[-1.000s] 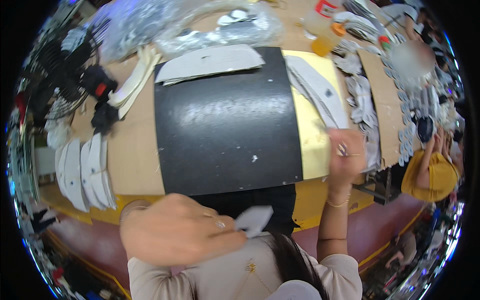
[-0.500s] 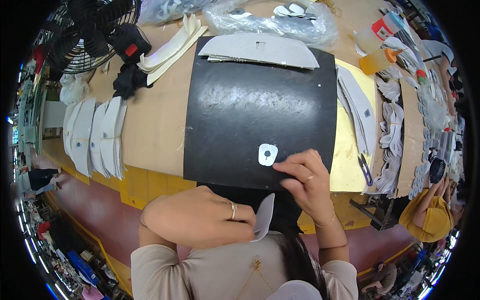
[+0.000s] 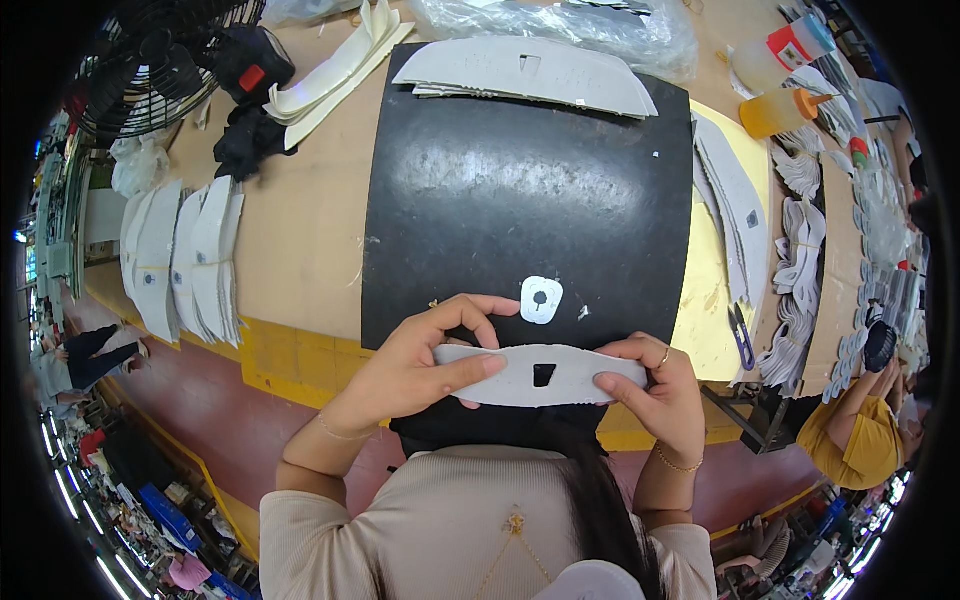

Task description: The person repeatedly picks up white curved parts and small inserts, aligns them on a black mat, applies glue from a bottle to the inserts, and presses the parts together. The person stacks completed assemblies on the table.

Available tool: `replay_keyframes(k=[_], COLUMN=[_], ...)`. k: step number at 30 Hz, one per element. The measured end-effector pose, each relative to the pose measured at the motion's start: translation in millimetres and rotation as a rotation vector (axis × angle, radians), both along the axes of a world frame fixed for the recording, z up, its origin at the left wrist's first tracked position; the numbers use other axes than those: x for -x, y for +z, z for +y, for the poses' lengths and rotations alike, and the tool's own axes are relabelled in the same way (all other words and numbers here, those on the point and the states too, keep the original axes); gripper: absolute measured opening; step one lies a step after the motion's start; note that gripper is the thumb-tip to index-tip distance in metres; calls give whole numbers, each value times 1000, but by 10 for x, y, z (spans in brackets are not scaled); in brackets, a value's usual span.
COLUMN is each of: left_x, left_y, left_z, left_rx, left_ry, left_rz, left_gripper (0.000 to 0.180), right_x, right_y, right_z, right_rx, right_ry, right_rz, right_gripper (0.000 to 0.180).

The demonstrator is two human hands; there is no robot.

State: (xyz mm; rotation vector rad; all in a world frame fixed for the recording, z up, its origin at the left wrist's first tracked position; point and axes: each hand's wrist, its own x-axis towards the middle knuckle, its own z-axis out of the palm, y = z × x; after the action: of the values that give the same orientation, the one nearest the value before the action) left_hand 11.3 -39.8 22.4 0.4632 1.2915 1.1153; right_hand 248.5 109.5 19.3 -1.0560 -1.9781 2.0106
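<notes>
Half a second ago the right hand (image 3: 672, 400) was beside the patch on the mat; now it has come across to the far end of the strip, which the left hand (image 3: 410, 372) has brought up and laid out flat to view. Taking the middle of the black rectangular rubber mat (image 3: 520, 200) as the clock's centre, the long pale grey strip with rounded edges and a trapezoid cutout (image 3: 518, 380) lies at six o'clock, held before the mat's near edge.

At seven o'clock the left hand pinches one end, thumb pressed on the face, index finger stretched out toward twelve. At five o'clock the right hand grips the other end, thumb on the face and fingers along the far edge and behind. Just beside the left index fingertip, on the mat toward six o'clock, lies the small white rounded patch with a dark keyhole-shaped opening (image 3: 540, 315).

A stack of pale grey curved panels (image 3: 490, 75) rests on the mat at twelve. At three o'clock, more grey panels (image 3: 735, 210) lie on a pale yellow sheet (image 3: 708, 340); dark-handled metal snips (image 3: 744, 345) sit at four. Around nine, banded grey bundles (image 3: 153, 265) lie on the tan bench (image 3: 300, 220), and a black wire-caged fan (image 3: 155, 60) stands at ten.
</notes>
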Motion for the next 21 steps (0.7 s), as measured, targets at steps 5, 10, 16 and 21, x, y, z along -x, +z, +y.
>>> replay_keyframes(k=[5, 10, 16, 21], left_x=[-56, -43, -45, 13], left_y=[-74, -21, -8, -120], left_z=[-21, 5, 192, 225], left_rx=[-34, -17, -37, -160], left_ry=[17, 47, 32, -64], left_rz=[12, 152, 605, 844], left_gripper=[16, 15, 11, 14], right_x=[4, 29, 213, 281], right_y=[13, -52, -134, -108], right_z=[22, 46, 63, 57], right_rx=[-47, -162, -290, -265], right_ry=[7, -14, -235, -252], right_rz=[-39, -47, -42, -85], right_gripper=[17, 19, 27, 25])
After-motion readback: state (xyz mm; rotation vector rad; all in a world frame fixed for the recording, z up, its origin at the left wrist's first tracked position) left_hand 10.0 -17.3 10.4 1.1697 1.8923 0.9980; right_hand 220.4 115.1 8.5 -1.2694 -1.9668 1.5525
